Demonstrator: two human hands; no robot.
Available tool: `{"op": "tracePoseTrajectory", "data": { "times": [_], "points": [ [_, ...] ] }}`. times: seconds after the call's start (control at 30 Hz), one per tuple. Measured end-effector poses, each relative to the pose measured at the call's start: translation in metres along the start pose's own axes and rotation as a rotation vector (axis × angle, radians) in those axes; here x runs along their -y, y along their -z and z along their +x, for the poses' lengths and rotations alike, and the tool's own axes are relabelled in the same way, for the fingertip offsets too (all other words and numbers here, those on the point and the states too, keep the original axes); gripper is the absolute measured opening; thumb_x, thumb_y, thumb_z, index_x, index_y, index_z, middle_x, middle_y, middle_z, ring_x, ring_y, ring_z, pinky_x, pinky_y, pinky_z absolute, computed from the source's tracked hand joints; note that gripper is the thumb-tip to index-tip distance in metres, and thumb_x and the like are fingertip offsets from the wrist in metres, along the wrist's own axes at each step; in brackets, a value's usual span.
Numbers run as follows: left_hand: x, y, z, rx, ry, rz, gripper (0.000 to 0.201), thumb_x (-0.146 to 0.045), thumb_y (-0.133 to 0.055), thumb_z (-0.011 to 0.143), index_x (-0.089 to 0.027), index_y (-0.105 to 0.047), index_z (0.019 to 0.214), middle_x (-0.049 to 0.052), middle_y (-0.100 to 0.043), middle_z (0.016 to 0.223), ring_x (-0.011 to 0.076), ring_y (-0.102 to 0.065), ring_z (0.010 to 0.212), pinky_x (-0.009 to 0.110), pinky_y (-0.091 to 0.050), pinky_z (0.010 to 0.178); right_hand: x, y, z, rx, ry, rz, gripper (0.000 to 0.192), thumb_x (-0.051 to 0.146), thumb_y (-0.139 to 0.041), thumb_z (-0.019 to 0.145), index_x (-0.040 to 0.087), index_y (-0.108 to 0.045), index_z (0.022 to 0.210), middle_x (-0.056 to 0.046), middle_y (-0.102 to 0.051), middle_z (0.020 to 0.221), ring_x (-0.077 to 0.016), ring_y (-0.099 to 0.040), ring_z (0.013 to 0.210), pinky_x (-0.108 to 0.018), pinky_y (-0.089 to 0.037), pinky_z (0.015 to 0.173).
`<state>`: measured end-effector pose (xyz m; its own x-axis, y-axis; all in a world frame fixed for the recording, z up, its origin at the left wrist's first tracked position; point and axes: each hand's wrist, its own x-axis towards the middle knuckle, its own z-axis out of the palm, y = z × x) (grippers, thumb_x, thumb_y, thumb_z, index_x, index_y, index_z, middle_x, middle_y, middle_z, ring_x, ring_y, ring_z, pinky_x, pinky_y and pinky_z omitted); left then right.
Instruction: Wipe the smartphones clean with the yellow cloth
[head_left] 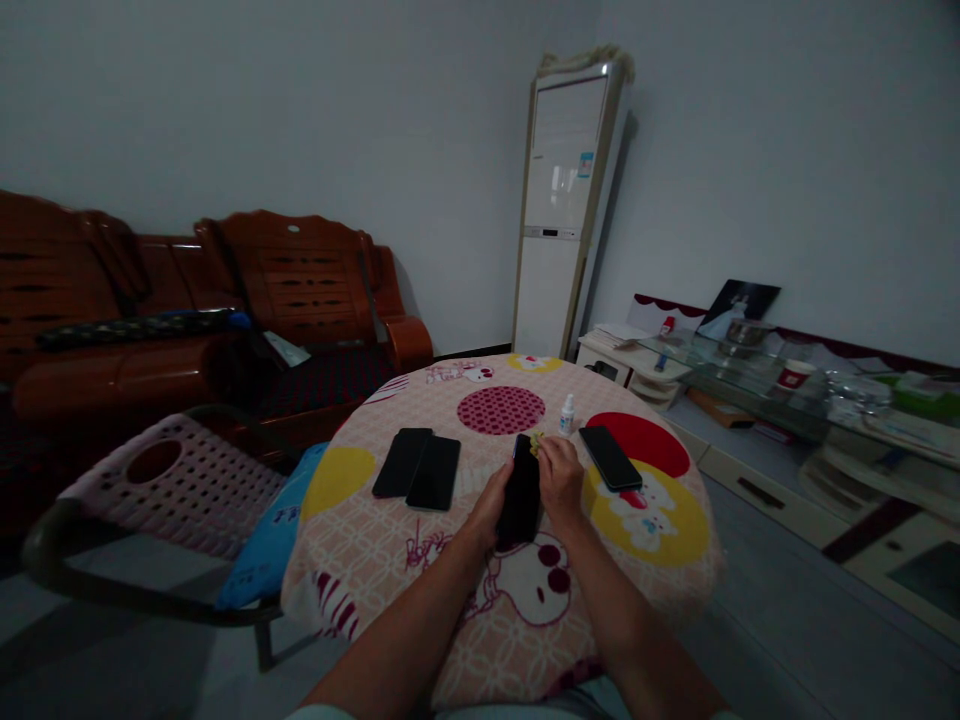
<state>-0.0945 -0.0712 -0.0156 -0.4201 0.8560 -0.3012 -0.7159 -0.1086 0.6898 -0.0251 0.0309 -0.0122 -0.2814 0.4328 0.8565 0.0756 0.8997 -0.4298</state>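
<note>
Your left hand (491, 505) grips the edge of a flat, glossy black phone (520, 492), fingers clamped along its side, over the round table's patterned cloth (450, 400). Your right hand (559, 478) pinches a small yellowish cloth (535, 442) (crumpled, soft-looking) against the phone's top end. A small white bottle (567, 414) stands just beyond.

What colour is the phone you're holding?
Black: the phone held in both hands looks black in the head view.
</note>
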Motion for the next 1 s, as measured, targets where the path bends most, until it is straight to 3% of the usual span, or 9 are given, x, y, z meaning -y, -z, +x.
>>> {"op": "tracePoseTrajectory", "data": {
  "times": [0.2, 0.6, 0.8, 0.87, 1.0],
  "points": [
    [-0.006, -0.004, -0.004, 0.029, 0.039, -0.093, 0.042, -0.048, -0.052, 0.089, -0.012, -0.066, 0.105, 0.009, -0.072, 0.086, 0.0178, -0.067, 0.069, 0.028, -0.053, 0.071, -0.003, 0.0, -0.002, 0.001, -0.054, -0.014, 0.028, 0.017, -0.043, 0.093, 0.017, -0.069, 0.101, -0.01, -0.063, 0.092, -0.0207, -0.057, 0.09, -0.036, -0.05, 0.082],
    [-0.018, -0.001, -0.007, 0.012, 0.143, -0.164, 0.052, -0.055, -0.044, 0.09, -0.011, -0.067, 0.103, 0.009, -0.072, 0.08, 0.0207, -0.068, 0.066, 0.032, -0.054, 0.068, 0.02, -0.001, -0.017, 0.15, 0.127, 0.094, 0.029, 0.011, -0.044, 0.091, 0.017, -0.067, 0.107, -0.01, -0.061, 0.094, -0.02, -0.056, 0.092, -0.034, -0.052, 0.081],
    [-0.007, 0.002, 0.0, 0.07, 0.12, -0.168, 0.042, -0.045, -0.05, 0.091, -0.012, -0.065, 0.112, 0.009, -0.072, 0.09, 0.0191, -0.069, 0.079, 0.028, -0.052, 0.077, 0.013, -0.006, -0.005, 0.033, 0.098, 0.048, 0.03, 0.014, -0.043, 0.093, 0.019, -0.067, 0.11, -0.01, -0.063, 0.097, -0.0209, -0.056, 0.094, -0.037, -0.051, 0.083],
    [-0.003, 0.002, 0.0, 0.07, 0.125, -0.119, 0.041, -0.046, -0.052, 0.089, -0.012, -0.065, 0.109, 0.009, -0.072, 0.087, 0.0188, -0.068, 0.075, 0.027, -0.052, 0.074, 0.01, -0.007, 0.0, -0.008, 0.078, 0.025, 0.03, 0.014, -0.043, 0.093, 0.018, -0.068, 0.11, -0.011, -0.063, 0.096, -0.0215, -0.056, 0.094, -0.038, -0.051, 0.083],
    [-0.002, 0.0, -0.002, 0.044, 0.103, -0.093, 0.037, -0.046, -0.055, 0.088, -0.013, -0.066, 0.102, 0.006, -0.07, 0.076, 0.0175, -0.066, 0.066, 0.026, -0.051, 0.067, 0.015, -0.006, -0.002, 0.044, 0.089, 0.046, 0.03, 0.013, -0.042, 0.092, 0.018, -0.068, 0.108, -0.011, -0.063, 0.095, -0.0213, -0.057, 0.092, -0.038, -0.052, 0.081]
  ]
}}
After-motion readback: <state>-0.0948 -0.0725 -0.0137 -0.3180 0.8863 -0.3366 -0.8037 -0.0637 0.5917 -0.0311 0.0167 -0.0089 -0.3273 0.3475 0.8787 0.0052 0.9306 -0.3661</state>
